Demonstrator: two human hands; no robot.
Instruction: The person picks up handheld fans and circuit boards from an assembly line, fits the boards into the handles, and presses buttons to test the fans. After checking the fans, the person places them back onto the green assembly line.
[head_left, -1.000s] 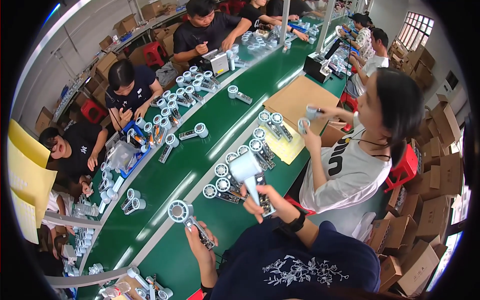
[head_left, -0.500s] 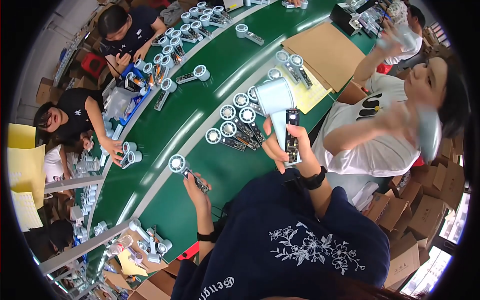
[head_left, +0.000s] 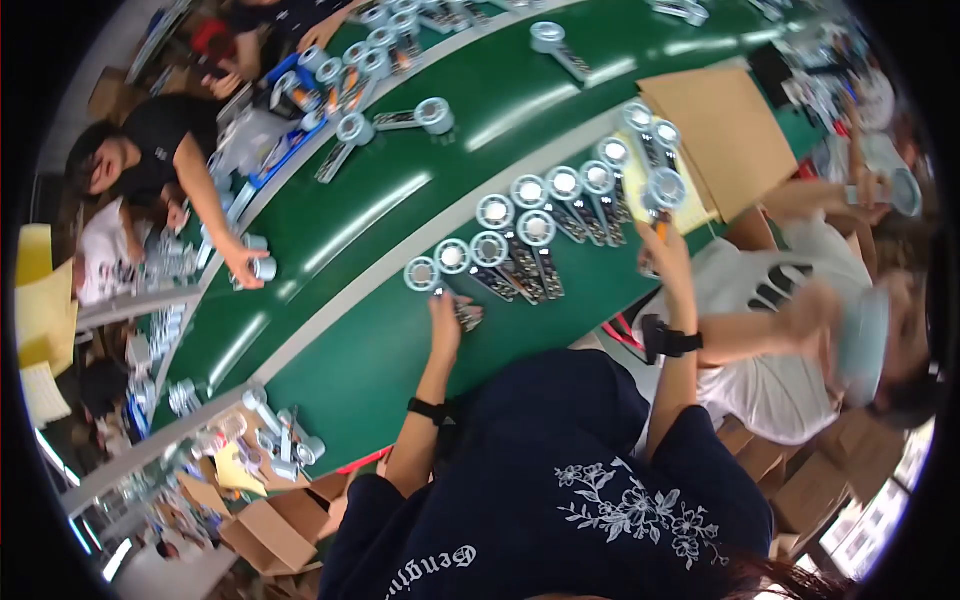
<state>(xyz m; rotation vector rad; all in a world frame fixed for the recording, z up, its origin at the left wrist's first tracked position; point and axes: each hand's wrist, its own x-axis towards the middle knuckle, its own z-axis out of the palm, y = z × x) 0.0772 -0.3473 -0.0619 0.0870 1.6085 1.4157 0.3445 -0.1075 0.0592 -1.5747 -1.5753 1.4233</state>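
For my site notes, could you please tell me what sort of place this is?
Most likely a factory assembly line: a long green conveyor belt, rows of identical round-headed handheld devices laid out on it, and open brown cardboard cartons beside the workers.

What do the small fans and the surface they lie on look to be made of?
The handheld fans: apparently moulded plastic, pale round heads with a slight gloss and dark handles. The green table top: smooth and glossy, with long light reflections, possibly a rubbery or vinyl belt. The flat brown sheet: matte cardboard.
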